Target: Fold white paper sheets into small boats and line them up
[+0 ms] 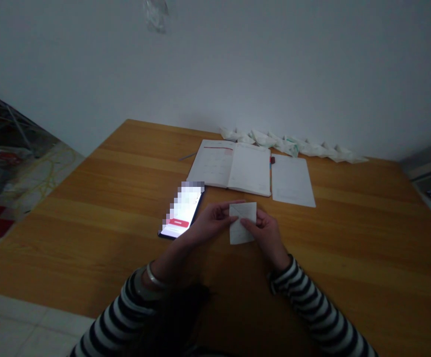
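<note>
A small folded sheet of white paper, roughly square with a crease across its top, is held up between both hands above the wooden table. My left hand pinches its left edge, thumb on the front and fingers behind. On the right side, my right hand grips it the same way, with the thumb pressed on the paper's face. The fingers behind the sheet are partly hidden. Just left of my left hand lies a phone with its screen lit and partly blurred.
Beyond my hands an open notebook lies on the table, a loose white sheet to its right and a pen at its left. Several crumpled white wrappers line the back edge by the wall.
</note>
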### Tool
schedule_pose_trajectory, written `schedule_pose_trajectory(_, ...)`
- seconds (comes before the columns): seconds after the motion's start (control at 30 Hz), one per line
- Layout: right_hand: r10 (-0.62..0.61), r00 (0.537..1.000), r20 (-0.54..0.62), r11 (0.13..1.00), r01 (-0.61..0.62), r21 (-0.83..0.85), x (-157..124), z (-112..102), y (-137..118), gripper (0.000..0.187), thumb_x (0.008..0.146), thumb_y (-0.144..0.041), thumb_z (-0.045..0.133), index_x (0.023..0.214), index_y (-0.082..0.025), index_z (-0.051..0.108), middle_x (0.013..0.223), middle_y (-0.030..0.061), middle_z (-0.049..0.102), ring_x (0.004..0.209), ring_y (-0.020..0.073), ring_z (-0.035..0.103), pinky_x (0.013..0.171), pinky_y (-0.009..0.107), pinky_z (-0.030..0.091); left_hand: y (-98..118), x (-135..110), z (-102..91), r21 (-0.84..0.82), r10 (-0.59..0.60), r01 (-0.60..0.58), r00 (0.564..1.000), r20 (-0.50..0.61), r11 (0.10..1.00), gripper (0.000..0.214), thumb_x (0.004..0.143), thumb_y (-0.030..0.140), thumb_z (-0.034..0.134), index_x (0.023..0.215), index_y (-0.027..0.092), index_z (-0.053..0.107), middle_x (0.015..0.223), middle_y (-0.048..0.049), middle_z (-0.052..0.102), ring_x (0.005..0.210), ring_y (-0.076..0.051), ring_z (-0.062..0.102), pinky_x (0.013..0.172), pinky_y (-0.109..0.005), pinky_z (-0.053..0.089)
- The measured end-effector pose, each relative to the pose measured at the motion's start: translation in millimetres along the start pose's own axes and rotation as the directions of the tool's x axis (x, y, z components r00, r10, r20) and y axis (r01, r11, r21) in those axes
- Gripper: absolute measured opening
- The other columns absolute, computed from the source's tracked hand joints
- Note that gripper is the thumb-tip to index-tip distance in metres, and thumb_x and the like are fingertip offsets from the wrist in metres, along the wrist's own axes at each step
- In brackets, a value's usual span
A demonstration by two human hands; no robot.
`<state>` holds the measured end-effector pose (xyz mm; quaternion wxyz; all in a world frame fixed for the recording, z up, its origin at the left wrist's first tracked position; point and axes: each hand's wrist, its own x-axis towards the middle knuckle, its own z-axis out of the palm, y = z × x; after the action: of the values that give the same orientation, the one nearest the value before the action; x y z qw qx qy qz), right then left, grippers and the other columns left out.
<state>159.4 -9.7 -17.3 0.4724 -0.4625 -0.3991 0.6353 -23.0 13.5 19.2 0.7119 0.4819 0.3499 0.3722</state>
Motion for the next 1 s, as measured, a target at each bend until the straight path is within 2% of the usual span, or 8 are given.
schedule_pose_trajectory(0.1,0.003,1.0,0.016,1.0,-0.003,-0.006,1,-1,-2,0.041,0.069,-0.042,0.083,0.1,-0.018,0.071,0.083,0.0044,0.08,0.064,0.0192,0.074,0.061,0.029,0.059,-2,1,-4.2,-0.016,0.025,-0.025,0.998,0.053,1.0,0.049,0.083,0.023,0.076,0.13,0.015,0.065,0.115,-0.0131,0.075,0.101,-0.023,0.07,0.095,-0.036,0.05)
schedule_pose_trajectory(0.33,-0.017,0.992,0.122,1.0,0.015,0.018,0,-5,-6,0.035,0.083,-0.044,0.073,0.108,-0.02,0.07,0.093,0.0044,0.079,0.074,0.0192,0.074,0.066,0.029,0.058,-2,2,-11.2,-0.062,0.025,-0.019,0.996,0.091,0.998,0.056,0.085,0.02,0.074,0.138,0.016,0.058,0.116,-0.0131,0.074,0.106,-0.023,0.069,0.096,-0.035,0.048)
schedule_pose_trajectory(0.4,-0.017,0.994,0.111,1.0,0.015,0.019,0,-5,-5,0.036,0.082,-0.044,0.074,0.108,-0.019,0.07,0.091,0.0042,0.079,0.073,0.0197,0.074,0.066,0.03,0.058,-4,3,-10.0,-0.081,0.021,-0.014,0.997,0.075,0.997,0.059,0.084,0.02,0.074,0.14,0.015,0.056,0.116,-0.0132,0.074,0.104,-0.023,0.07,0.095,-0.034,0.049)
schedule_pose_trajectory(0.5,-0.024,0.999,0.041,1.0,0.024,0.014,-1,-2,-1,0.042,0.081,-0.045,0.075,0.113,-0.019,0.067,0.089,0.0047,0.079,0.071,0.021,0.074,0.064,0.032,0.06,-10,5,-5.4,-0.068,0.033,-0.033,0.999,-0.008,0.997,0.062,0.084,0.023,0.074,0.142,0.016,0.053,0.114,-0.0129,0.075,0.1,-0.023,0.071,0.091,-0.034,0.051)
schedule_pose_trajectory(0.63,-0.095,0.991,-0.093,0.995,0.092,-0.032,-2,4,5,0.043,0.081,-0.046,0.074,0.113,-0.019,0.067,0.091,0.0064,0.079,0.074,0.0231,0.075,0.065,0.035,0.061,-19,6,1.9,0.164,0.021,-0.006,0.995,-0.093,0.986,0.038,0.088,0.031,0.066,0.122,0.014,0.068,0.105,-0.0117,0.077,0.092,-0.025,0.071,0.084,-0.034,0.053)
schedule_pose_trajectory(0.73,-0.125,0.983,-0.131,0.991,0.118,-0.062,-3,4,9,0.039,0.081,-0.046,0.073,0.11,-0.019,0.069,0.092,0.0068,0.079,0.076,0.0243,0.075,0.067,0.037,0.062,-24,6,5.0,0.385,0.041,0.022,0.987,-0.154,0.923,0.027,0.09,0.032,0.061,0.104,0.015,0.075,0.102,-0.0102,0.077,0.09,-0.025,0.07,0.079,-0.033,0.054)
schedule_pose_trajectory(0.87,-0.121,0.991,-0.05,0.992,0.119,-0.034,-2,2,11,0.038,0.083,-0.044,0.071,0.112,-0.019,0.068,0.097,0.008,0.079,0.082,0.0256,0.076,0.073,0.04,0.063,-25,6,4.0,0.444,0.069,0.03,0.976,-0.207,0.896,0.025,0.088,0.029,0.058,0.096,0.014,0.075,0.095,-0.0103,0.078,0.085,-0.025,0.07,0.074,-0.034,0.054)
schedule_pose_trajectory(1.0,-0.15,0.979,0.138,0.988,0.153,-0.011,-1,1,6,0.044,0.086,-0.042,0.069,0.124,-0.021,0.063,0.113,0.0094,0.075,0.1,0.0255,0.073,0.086,0.041,0.061,-22,6,-2.9,0.471,0.084,0.061,0.956,-0.281,0.88,0.022,0.086,0.028,0.057,0.089,0.014,0.074,0.085,-0.0096,0.077,0.079,-0.025,0.07,0.071,-0.034,0.054)
